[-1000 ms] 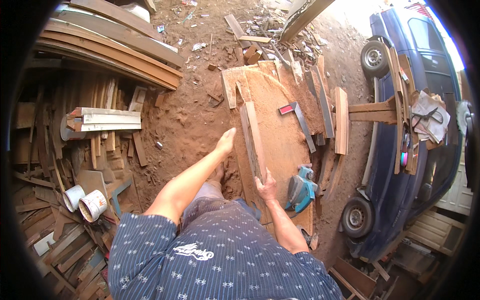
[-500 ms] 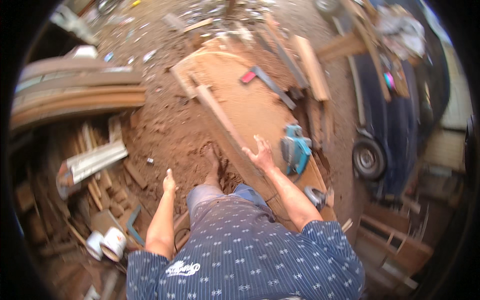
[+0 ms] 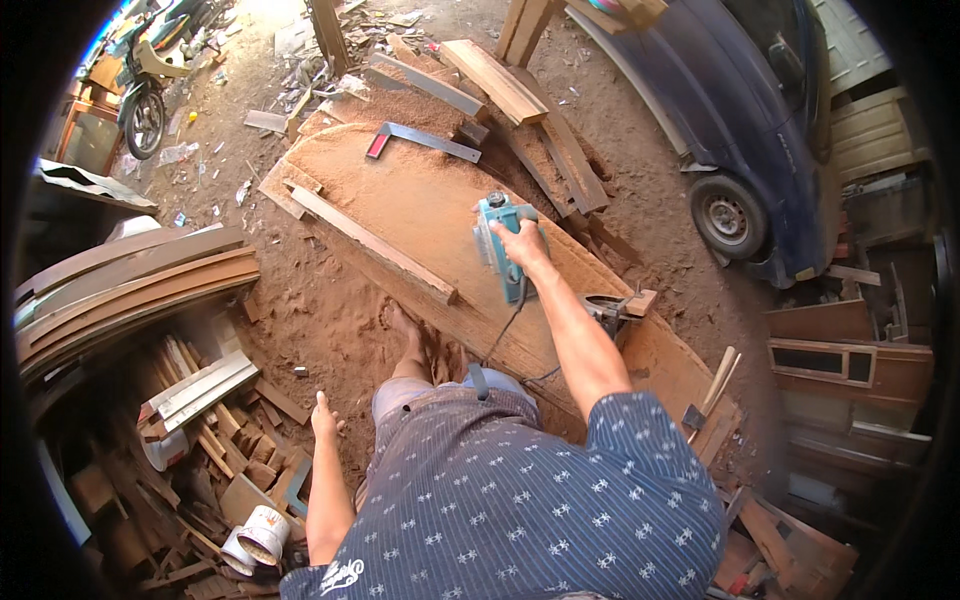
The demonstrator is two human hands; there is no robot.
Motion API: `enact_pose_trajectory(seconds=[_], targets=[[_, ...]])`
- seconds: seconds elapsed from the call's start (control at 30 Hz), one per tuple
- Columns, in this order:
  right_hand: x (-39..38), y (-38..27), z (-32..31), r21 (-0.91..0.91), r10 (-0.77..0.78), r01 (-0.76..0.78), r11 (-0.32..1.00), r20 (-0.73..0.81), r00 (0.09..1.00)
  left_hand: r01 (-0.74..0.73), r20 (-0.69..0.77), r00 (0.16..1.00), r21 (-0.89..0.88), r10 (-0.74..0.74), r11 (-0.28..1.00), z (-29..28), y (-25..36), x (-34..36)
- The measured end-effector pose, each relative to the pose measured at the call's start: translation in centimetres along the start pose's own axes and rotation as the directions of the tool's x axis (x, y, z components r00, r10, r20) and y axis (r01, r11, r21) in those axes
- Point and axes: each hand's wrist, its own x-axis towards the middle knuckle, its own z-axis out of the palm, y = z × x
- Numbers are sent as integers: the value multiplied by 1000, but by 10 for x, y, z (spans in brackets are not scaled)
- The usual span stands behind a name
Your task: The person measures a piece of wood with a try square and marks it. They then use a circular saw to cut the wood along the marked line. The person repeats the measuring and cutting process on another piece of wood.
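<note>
A teal electric planer [image 3: 491,238] sits on the sawdust-covered workbench [image 3: 620,400], its dark cord trailing toward my waist. My right hand [image 3: 521,245] is on its handle with the fingers closed around the grip. My left hand [image 3: 325,415] hangs free by my side above the dirt, holding nothing, fingers loosely apart. Along the bench's near-left edge lies a straight wooden strip [image 3: 375,242]. Farther off, a try square [image 3: 425,140] with a red-marked stock rests on the sawdust.
A second power tool [image 3: 603,311] stands on the bench near my right forearm. Stacked planks [image 3: 140,285] and scrap wood [image 3: 240,440] fill the left side, with white buckets [image 3: 262,535] there. A dark blue vehicle [image 3: 720,120] is parked at the right, and a motorbike [image 3: 145,110] stands far left.
My right hand has gone from hovering open near the wooden strip to gripping the planer. The left hand stays low at my side. The view has shifted.
</note>
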Motion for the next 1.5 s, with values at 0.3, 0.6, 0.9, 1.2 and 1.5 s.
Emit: enact_pose_trajectory(seconds=[0.3, 0.6, 0.9, 1.2, 1.5], targets=[[-279, -21, -253, 662, -83, -46, 748, 163, 983, 26, 71, 997, 215, -42, 976, 53, -18, -68], [-359, 176, -324, 121, 300, -274, 954, -407, 863, -218, 226, 965, 397, 135, 891, 106, 36, -87], [-360, 500, -239, 452, 520, -284, 846, -578, 629, -372, 256, 926, 497, 277, 784, 112, 81, -114], [-279, 152, -196, 117, -241, 293, 949, -331, 912, -627, 404, 758, 667, 513, 402, 144, 100, -119], [-142, 102, -49, -768, 312, 128, 628, 399, 863, -491, 882, 202, 467, 426, -735, 278, 259, -120]])
